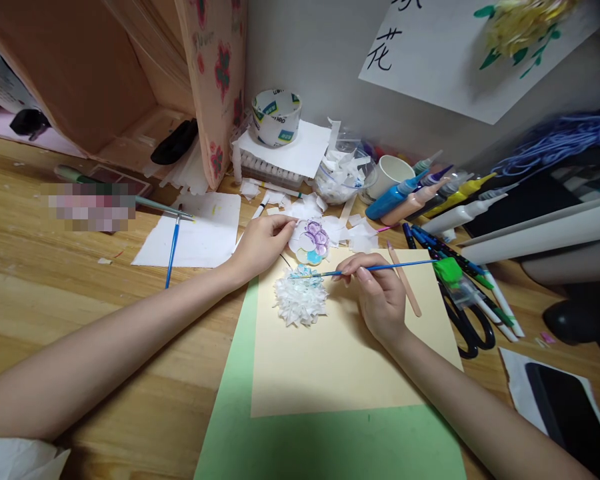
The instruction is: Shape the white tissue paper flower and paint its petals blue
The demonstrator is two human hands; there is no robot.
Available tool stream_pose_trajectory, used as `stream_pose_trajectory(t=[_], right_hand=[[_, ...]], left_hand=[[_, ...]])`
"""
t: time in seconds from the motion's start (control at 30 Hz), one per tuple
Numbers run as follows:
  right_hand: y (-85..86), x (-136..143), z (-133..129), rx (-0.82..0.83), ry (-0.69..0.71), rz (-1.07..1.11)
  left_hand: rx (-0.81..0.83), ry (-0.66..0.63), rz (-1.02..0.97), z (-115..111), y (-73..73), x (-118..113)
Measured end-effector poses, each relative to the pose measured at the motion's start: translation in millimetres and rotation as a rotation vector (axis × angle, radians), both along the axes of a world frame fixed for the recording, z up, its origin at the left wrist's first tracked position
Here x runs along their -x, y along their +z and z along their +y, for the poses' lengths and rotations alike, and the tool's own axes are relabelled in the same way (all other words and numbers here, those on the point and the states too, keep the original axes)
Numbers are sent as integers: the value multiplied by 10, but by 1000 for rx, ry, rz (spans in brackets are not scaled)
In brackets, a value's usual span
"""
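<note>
Between the thumb and fingers of my left hand [267, 240] is the edge of a small flower-shaped paint palette [309, 241], with purple and light-blue paint in its wells. My right hand [377, 290] pinches a thin blue paintbrush [390, 266], held nearly level and pointing left. The brush tip touches or hovers just over a white paper flower [300, 303], whose ruffled upper petals are tinted light blue. This flower lies on a cream sheet [340, 373], which rests on a larger green sheet [260, 447].
A brown pencil [404, 280] lies beside my right hand. Black scissors [467, 330], pens and paint bottles [397, 197] crowd the right. Behind stand a tape roll [277, 119], a paper cup [393, 175] and a bowl of paper scraps [341, 179]. Another blue brush [173, 250] lies left.
</note>
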State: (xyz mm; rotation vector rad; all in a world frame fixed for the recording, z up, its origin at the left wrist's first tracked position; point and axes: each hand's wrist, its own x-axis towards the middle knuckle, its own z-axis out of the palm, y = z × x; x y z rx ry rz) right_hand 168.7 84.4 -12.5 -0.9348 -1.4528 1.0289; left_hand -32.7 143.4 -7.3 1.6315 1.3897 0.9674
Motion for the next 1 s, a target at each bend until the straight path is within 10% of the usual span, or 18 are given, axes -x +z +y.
stream_pose_trajectory(t=[0.73,1.0], right_hand=[[-2,-2,3,1,37,33],[-6,1,85,-59,-317,87]], left_hand=[[-20,-10,-2,9,-22,3],[-11,-21,-20,14,-18,8]])
